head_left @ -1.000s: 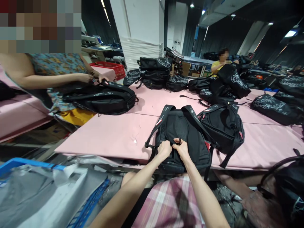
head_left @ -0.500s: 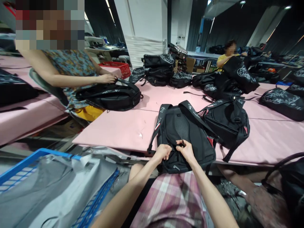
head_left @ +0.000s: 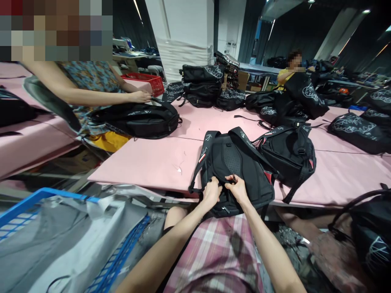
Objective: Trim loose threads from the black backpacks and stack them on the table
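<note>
A black backpack (head_left: 249, 183) lies on the pink table in front of me, its padded back and shoulder straps facing up, its near end at the table edge by my lap. My left hand (head_left: 213, 190) is closed, pinching the pack's fabric near its lower left part. Close beside it, my right hand (head_left: 237, 189) grips small dark thread snips (head_left: 233, 178), their tip pointing up from the fingers. Whatever lies between the two hands is too small to make out. Just behind to the right, another black backpack (head_left: 285, 156) touches this one.
Across the pink table (head_left: 146, 162), a co-worker's hands rest on a black backpack (head_left: 152, 120). Stacked backpacks (head_left: 201, 87) stand at the back, with more on the right (head_left: 357, 130). A blue crate (head_left: 45, 193) holding grey material is at my lower left. Someone's arm reaches in at lower right.
My left hand has shifted slightly up and right over the backpack, its knuckles turned more upward. My right hand keeps the snips nearly in place. The view has shifted a little.
</note>
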